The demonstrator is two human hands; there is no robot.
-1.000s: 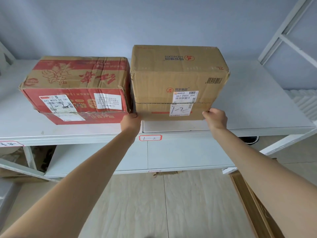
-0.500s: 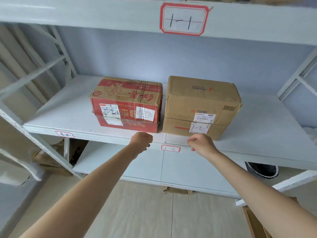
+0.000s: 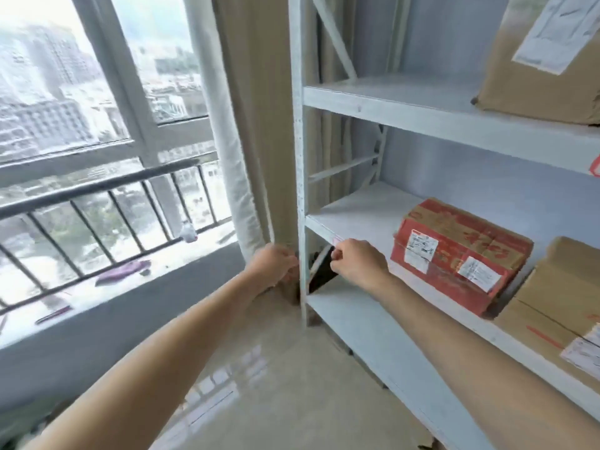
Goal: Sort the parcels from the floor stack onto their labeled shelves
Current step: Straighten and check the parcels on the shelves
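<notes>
**A:** What changed on your feed just now?

**B:** A second ago I had both hands on the lower corners of the plain brown box [image 3: 552,306] marked 1-2, easing it in beside the red printed carton [image 3: 454,258]. Now both hands are off it and my view has swung left toward the window [image 3: 97,125]. The two parcels sit touching on the middle shelf [image 3: 350,212], at the right of my frame.

**A:** So that parcel is done?

**B:** I'd judge so; it rests on the shelf that carried the 1-2 tag. Next comes a trip back to the floor stack, which I can't see from here.

**A:** Hands?

**B:** The left hand [image 3: 274,264] and right hand [image 3: 357,266] are both out in front, fingers loosely curled, carrying nothing. The right one hangs in front of the shelf edge, just beside a dark flat object [image 3: 319,276] leaning under it; I can't tell what that is, nor whether the fingers touch it.

**A:** And the room?

**B:** White metal racking with a pale blue wall behind. Another brown parcel [image 3: 545,60] sits on the upper shelf [image 3: 406,102]. Glossy beige floor tiles [image 3: 276,384], a beige curtain [image 3: 256,125] by the rack post, a dark railing [image 3: 97,190] across the window, and something purple [image 3: 123,271] on the sill.
</notes>
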